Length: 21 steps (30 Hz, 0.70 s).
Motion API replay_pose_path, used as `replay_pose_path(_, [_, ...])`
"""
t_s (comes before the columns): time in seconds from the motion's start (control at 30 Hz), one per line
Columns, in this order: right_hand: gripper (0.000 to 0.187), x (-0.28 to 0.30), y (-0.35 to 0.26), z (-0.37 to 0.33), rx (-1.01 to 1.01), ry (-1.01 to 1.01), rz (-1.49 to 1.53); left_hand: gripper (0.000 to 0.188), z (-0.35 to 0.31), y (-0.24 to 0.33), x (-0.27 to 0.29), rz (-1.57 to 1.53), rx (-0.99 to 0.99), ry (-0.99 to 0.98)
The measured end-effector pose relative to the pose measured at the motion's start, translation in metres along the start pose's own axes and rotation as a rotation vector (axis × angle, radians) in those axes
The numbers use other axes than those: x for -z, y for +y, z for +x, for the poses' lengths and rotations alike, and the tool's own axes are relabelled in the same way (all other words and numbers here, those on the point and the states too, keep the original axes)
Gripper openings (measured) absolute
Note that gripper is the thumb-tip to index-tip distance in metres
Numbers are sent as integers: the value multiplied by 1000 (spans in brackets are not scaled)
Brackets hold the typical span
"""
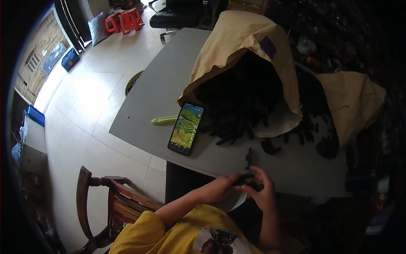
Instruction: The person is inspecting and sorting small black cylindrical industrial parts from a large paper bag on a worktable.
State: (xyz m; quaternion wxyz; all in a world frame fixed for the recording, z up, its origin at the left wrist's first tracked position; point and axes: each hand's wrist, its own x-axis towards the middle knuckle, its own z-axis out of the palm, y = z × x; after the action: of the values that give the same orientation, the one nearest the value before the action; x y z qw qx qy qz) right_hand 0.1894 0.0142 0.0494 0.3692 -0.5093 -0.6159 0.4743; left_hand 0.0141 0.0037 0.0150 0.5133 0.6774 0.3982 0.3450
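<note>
Close to my body, at the table's near edge, both hands grip a small black part (249, 181) whose exact kind is too dark to make out. My left hand (220, 187) pinches it from the left side. The fingers of my right hand (263, 189) curl round its other side. Just beyond them a slim black piece (249, 157) lies on the grey table (148, 106), with a curved black piece (270, 147) farther back. Many similar black pieces (230, 131) spill from the mouth of a big brown paper sack (253, 31). Beneath my hands shows a pale, curved-edged object (237, 203), partly hidden.
A phone (185, 129) with a lit screen rests on a light-green handled thing (163, 120). Another brown paper sack (353, 101) with black pieces stands right. A wooden chair (114, 199) is at my left. Beyond the table are a black office chair (175, 19) and red stools (130, 20).
</note>
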Motion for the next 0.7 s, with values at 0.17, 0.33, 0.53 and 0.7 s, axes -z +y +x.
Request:
replay_pose_path(0.17, [31,2,29,-11,-283,-240,381,33,-13,-9,-2,59,59,-180])
replay_pose_path(0.33, [34,-14,52,-28,-286,-198,481,31,-27,-24,-6,64,43,-162])
replay_pose_path(0.53, [31,-16,70,-44,-271,-194,472,27,-30,-18,-7,109,82,-202])
replay_pose_path(0.7, [32,-24,61,-42,-178,-89,400,31,-33,-26,-12,77,39,-159])
